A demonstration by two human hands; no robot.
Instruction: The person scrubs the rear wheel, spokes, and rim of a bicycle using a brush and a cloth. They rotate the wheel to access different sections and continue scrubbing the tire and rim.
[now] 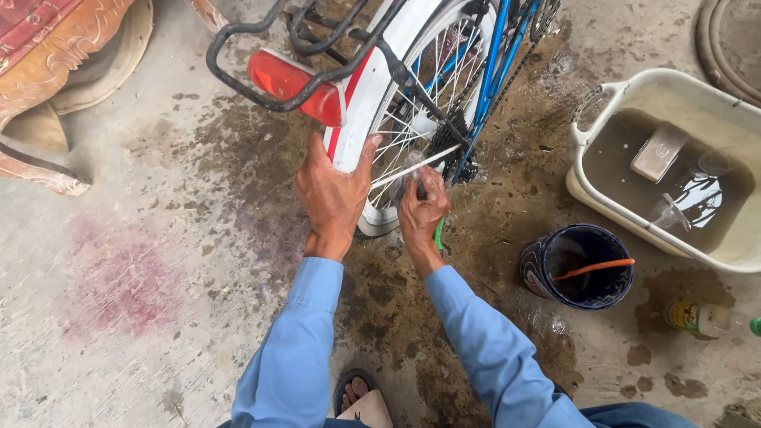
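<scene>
I see left hand at frame centre, fingers wrapped over white rear mudguard, steadying it. Right hand clenched around green-handled brush at wheel spokes. Floor wet, scrubbing looks underway, rim grime left. Right: dark bucket, basin of murky water.

The right hand hid most of a green-handled tool, the bicycle's rear wheel ran off the top edge, and a bottle was cut by the right edge.
</scene>
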